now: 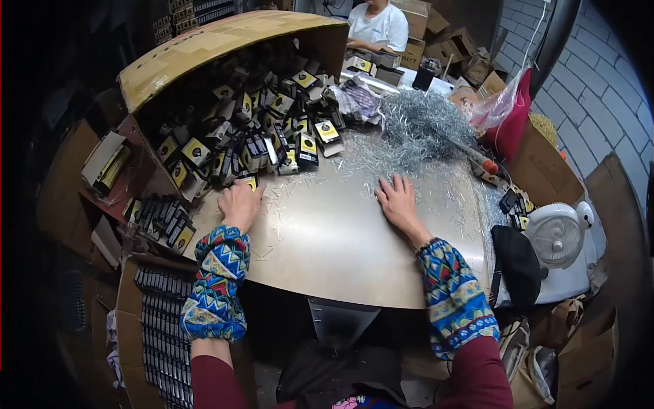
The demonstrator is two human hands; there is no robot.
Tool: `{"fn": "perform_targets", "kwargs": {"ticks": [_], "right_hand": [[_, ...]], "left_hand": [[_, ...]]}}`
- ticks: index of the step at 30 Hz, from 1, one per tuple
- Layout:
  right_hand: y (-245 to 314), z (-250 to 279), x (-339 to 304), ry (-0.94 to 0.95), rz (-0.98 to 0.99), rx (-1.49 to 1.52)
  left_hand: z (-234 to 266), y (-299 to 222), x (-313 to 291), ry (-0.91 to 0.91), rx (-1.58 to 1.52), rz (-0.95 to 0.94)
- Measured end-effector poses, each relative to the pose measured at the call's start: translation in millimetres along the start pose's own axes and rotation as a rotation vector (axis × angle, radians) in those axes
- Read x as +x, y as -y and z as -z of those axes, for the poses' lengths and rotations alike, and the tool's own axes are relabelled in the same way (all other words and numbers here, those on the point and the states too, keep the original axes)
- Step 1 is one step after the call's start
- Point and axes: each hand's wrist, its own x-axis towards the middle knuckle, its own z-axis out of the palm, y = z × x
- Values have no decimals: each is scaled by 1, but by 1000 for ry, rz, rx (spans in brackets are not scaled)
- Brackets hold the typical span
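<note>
Pins (pixel 422 129) lie beyond my splayed right hand (pixel 399 203); I cannot tell whether my left hand (pixel 240 204) grips the black-yellow box (pixel 252 182).

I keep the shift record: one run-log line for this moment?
left hand: at black-and-yellow box | right hand: on tabletop, near silvery pile | open carton: holds many small boxes

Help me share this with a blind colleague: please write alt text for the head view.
The left hand is at the edge of a pile of small black and yellow boxes spilling from an open carton; the right hand is before a heap of thin silvery pieces on a shiny table. Another person in white is beyond.
</note>
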Motion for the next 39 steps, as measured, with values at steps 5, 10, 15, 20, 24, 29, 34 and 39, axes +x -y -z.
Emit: {"fn": "perform_targets", "kwargs": {"ticks": [5,10,15,20,24,29,34,39], "right_hand": [[-39,26,-29,70,143,83],[-52,44,-53,-19,82,16],[-15,50,-91,61,284,140],[-11,70,-101,154,322,169],[-18,67,-93,89,235,113],[-14,50,-77,59,216,23],[0,49,-79,138,280,204],[9,61,-87,96,279,505]], "left_hand": [[8,14,-18,94,-51,-50],[8,11,-52,141,-117,-163],[13,17,-116,361,-859,-181],[15,15,-193,558,-1349,60],[20,8,-232,543,-1567,204],[13,5,-258,621,-1772,315],[-4,23,-277,656,-1801,469],[-33,47,-304,614,-1757,699]]}}
